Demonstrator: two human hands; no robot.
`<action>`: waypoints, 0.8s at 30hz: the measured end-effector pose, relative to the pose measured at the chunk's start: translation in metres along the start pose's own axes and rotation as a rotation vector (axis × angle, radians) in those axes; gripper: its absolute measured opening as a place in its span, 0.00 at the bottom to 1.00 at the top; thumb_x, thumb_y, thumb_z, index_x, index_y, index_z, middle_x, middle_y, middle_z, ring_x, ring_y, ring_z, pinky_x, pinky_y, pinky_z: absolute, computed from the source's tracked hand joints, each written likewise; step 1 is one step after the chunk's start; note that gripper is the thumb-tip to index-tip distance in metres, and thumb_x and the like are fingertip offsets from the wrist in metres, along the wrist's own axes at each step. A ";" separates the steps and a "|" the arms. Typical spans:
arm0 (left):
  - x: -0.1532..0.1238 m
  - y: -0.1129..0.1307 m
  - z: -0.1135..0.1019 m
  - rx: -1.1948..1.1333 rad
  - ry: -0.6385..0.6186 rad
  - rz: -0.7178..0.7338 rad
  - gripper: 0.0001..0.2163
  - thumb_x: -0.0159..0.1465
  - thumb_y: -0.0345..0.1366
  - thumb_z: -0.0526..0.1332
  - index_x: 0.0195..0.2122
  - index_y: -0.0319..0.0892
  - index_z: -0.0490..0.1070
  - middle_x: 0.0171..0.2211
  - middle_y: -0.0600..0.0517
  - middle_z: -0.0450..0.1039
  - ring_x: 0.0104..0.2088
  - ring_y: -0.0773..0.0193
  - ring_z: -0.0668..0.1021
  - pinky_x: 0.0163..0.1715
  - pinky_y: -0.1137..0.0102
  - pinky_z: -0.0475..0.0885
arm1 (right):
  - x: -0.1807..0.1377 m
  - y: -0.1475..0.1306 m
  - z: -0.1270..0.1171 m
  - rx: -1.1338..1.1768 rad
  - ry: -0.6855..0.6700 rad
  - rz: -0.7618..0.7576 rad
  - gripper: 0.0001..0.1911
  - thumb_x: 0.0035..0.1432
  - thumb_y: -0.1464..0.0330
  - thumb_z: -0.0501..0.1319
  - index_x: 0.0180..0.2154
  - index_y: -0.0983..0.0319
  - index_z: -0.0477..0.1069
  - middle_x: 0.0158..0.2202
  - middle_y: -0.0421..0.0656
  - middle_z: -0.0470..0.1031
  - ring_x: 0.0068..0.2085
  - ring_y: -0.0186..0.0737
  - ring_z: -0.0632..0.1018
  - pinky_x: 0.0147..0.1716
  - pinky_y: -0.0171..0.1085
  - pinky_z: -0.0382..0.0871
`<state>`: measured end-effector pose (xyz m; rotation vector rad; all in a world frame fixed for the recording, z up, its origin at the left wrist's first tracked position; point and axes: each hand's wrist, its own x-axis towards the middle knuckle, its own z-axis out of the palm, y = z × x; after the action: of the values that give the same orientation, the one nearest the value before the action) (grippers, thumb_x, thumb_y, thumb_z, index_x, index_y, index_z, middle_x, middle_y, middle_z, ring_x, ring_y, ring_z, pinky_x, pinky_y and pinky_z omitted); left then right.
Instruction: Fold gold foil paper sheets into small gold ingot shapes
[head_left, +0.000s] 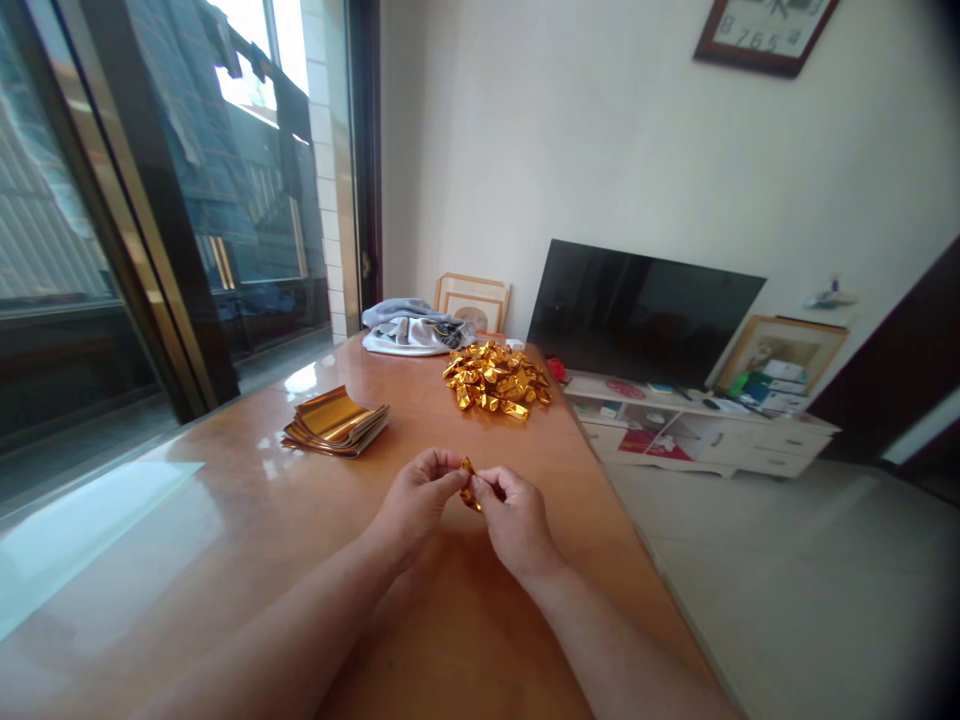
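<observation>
Between my two hands is a small folded piece of gold foil paper, just above the table. My left hand pinches it from the left with thumb and fingers. From the other side, my right hand grips it, fingers closed; part of the piece is hidden by the fingertips. Beyond the hands lies a heap of folded gold foil pieces. A stack of flat gold foil sheets, curled at the edges, rests to the left.
The glossy brown table has its right edge close to my right forearm. Grey-white cloth is bunched at the far end. Past it stand picture frames, and a television sits on a white cabinet. Glass doors are at left.
</observation>
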<state>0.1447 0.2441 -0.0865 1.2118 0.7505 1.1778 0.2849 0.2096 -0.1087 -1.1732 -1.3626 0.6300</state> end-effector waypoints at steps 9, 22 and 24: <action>0.000 0.001 -0.001 -0.027 0.001 -0.021 0.13 0.55 0.36 0.70 0.37 0.41 0.68 0.29 0.54 0.76 0.31 0.64 0.78 0.37 0.68 0.71 | 0.001 -0.002 -0.003 0.064 -0.038 0.053 0.12 0.61 0.59 0.62 0.33 0.62 0.76 0.30 0.43 0.79 0.32 0.39 0.76 0.32 0.35 0.69; -0.002 0.008 -0.003 0.103 -0.021 -0.039 0.09 0.59 0.39 0.67 0.30 0.40 0.70 0.26 0.55 0.74 0.28 0.67 0.73 0.33 0.71 0.66 | 0.000 -0.008 -0.003 0.203 -0.092 0.098 0.15 0.60 0.57 0.64 0.33 0.63 0.76 0.31 0.43 0.79 0.33 0.39 0.77 0.34 0.36 0.71; -0.001 0.006 -0.004 0.089 -0.033 -0.037 0.10 0.59 0.40 0.67 0.31 0.40 0.69 0.27 0.54 0.73 0.29 0.66 0.74 0.34 0.71 0.67 | 0.001 -0.008 -0.003 0.258 -0.106 0.129 0.16 0.59 0.56 0.65 0.33 0.63 0.76 0.31 0.43 0.79 0.34 0.39 0.78 0.36 0.37 0.72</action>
<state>0.1394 0.2442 -0.0813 1.2825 0.8041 1.1012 0.2860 0.2067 -0.1004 -1.0363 -1.2566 0.9429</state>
